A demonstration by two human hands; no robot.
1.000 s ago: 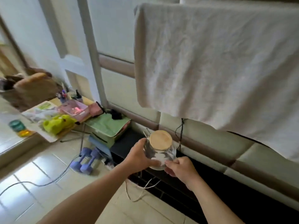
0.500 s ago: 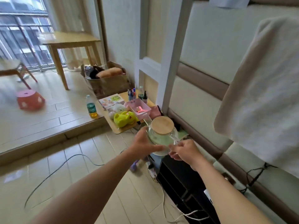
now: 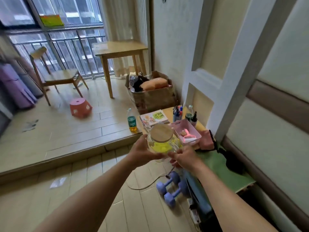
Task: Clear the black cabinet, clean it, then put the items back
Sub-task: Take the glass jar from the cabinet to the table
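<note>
Over the near end of the low wooden bench (image 3: 168,111), the clear glass jug with a round wooden lid (image 3: 161,141) has swung left, away from the black cabinet (image 3: 209,222). Left hand (image 3: 142,152) and right hand (image 3: 184,158) each keep a curled grip on it; set-down looks next.

The glass jug (image 3: 164,145) is a clear, rounded vessel closed by a flat round wooden lid (image 3: 161,132). It is upright, off any surface and above the floor. The left hand (image 3: 142,150) cups its left side and the right hand (image 3: 184,158) grips its lower right. Yellow shows through the glass.
</note>
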